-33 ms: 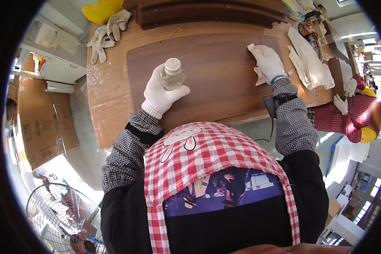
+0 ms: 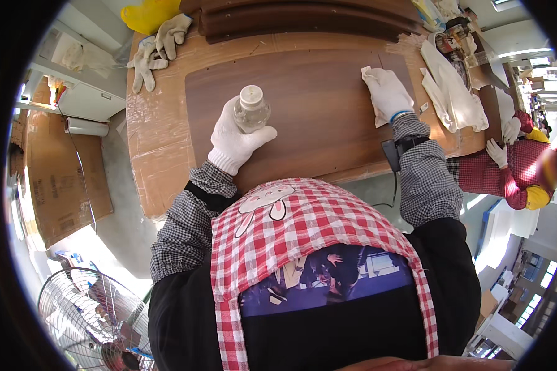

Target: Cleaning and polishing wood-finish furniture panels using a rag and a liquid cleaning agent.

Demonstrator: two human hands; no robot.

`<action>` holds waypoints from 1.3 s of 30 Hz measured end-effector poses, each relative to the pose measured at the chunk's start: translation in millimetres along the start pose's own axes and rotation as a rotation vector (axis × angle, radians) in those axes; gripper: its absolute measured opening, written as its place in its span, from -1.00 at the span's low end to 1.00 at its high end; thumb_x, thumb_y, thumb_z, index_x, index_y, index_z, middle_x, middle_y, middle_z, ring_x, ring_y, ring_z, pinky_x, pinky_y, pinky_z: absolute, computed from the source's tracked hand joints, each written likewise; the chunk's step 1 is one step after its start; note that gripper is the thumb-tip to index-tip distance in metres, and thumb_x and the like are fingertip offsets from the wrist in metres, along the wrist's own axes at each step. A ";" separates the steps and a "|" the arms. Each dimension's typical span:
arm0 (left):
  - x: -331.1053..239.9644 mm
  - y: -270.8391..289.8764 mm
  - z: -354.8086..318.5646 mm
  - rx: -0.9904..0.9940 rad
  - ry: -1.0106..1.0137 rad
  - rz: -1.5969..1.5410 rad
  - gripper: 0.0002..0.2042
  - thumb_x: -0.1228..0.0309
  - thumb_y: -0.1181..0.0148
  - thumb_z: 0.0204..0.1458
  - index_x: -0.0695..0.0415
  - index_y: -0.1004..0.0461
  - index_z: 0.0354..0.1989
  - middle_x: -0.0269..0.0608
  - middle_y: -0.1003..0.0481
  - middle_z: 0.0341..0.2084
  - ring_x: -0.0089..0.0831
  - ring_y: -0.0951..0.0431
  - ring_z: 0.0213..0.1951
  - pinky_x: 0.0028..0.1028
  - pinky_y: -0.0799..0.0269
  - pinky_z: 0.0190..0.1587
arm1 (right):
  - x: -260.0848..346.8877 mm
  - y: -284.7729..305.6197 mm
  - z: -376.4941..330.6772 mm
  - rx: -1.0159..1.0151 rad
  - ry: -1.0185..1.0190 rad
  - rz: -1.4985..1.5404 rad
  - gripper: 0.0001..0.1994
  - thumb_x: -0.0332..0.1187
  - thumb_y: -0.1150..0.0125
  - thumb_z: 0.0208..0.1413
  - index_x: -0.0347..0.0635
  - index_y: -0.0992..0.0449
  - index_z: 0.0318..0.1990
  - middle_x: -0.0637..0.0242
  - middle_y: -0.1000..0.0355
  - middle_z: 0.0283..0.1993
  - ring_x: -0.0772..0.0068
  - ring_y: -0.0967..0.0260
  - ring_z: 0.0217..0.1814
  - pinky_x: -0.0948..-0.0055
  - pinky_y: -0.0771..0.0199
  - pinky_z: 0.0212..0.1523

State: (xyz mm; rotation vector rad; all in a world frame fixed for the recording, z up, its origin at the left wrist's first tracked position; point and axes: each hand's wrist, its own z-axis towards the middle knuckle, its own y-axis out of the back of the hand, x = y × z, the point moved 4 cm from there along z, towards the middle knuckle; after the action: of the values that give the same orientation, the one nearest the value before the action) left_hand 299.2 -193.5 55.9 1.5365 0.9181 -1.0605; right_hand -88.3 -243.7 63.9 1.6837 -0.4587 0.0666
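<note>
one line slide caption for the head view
Left hand holding a clear bottle, right hand on white cloth, over a brown panel.

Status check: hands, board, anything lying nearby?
Left hand gripping clear bottle. Right hand on white cloth, over brown board. Another cloth beside board's right edge.

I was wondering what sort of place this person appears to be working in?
Probably a workshop or small factory: a large brown panel lies on a cardboard-covered table, a gloved co-worker is at the right, and a wire-caged fan is at lower left.
</note>
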 end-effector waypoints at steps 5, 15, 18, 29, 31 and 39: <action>19.8 3.3 -5.3 -0.014 -0.003 -0.013 -0.07 0.14 -0.72 -0.21 0.25 -0.41 0.37 -0.07 -0.64 0.14 -0.25 -0.66 0.17 -0.26 -0.55 0.29 | 28.9 -8.6 -7.2 0.179 0.166 -0.240 -0.55 0.08 0.10 0.53 0.21 -0.60 0.31 0.20 -0.50 0.34 0.08 -0.51 0.37 -0.08 -0.35 0.45; 19.7 6.1 -4.8 0.005 0.013 -0.041 -0.07 0.14 -0.71 -0.20 0.24 -0.41 0.38 -0.05 -0.63 0.15 -0.22 -0.66 0.18 -0.25 -0.55 0.30 | 20.3 -0.3 -1.6 0.102 0.028 -0.146 -0.56 0.08 0.09 0.54 0.15 -0.60 0.27 0.22 -0.50 0.32 0.16 -0.55 0.32 -0.08 -0.40 0.39; 19.7 7.9 -6.1 0.007 0.030 -0.030 -0.07 0.15 -0.71 -0.20 0.25 -0.40 0.38 -0.04 -0.62 0.15 -0.22 -0.65 0.18 -0.25 -0.55 0.30 | 15.5 -10.0 -1.5 0.214 0.131 -0.271 -0.54 0.09 0.03 0.51 0.10 -0.60 0.29 0.22 -0.49 0.35 0.12 -0.59 0.27 -0.10 -0.48 0.31; 29.6 9.6 -6.0 -0.021 0.001 -0.061 -0.07 0.13 -0.71 -0.21 0.25 -0.41 0.37 -0.06 -0.62 0.15 -0.23 -0.65 0.18 -0.25 -0.56 0.29 | 44.1 -6.8 -0.1 -0.266 0.101 0.048 -0.55 0.05 -0.02 0.52 -0.08 -0.69 0.07 -0.12 -0.65 -0.03 -0.35 -0.57 0.12 -0.18 -0.53 0.23; 32.0 9.4 -6.3 -0.004 -0.022 -0.083 -0.10 0.27 -0.74 -0.17 0.25 -0.37 0.38 -0.14 -0.61 0.15 -0.32 -0.64 0.15 -0.28 -0.56 0.28 | 77.4 -31.2 -17.8 -0.042 0.412 -0.034 -0.70 -0.03 -0.09 0.44 0.18 -0.65 0.12 0.07 -0.65 -0.02 -0.20 -0.59 0.12 -0.17 -0.53 0.13; 31.3 5.4 -8.5 -0.053 -0.054 -0.140 -0.08 0.21 -0.74 -0.23 0.29 -0.42 0.35 -0.08 -0.64 0.12 -0.27 -0.67 0.15 -0.26 -0.58 0.26 | 3.7 7.9 55.9 -0.293 -0.186 0.042 -0.49 0.15 0.05 0.51 0.06 -0.65 0.24 0.00 -0.64 0.15 -0.07 -0.60 0.23 -0.14 -0.49 0.27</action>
State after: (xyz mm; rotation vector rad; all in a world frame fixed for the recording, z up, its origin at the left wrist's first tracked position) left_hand 315.9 -184.9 28.9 1.4094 1.0205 -1.1620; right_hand -99.6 -299.1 62.7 1.3976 -0.6122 -0.1226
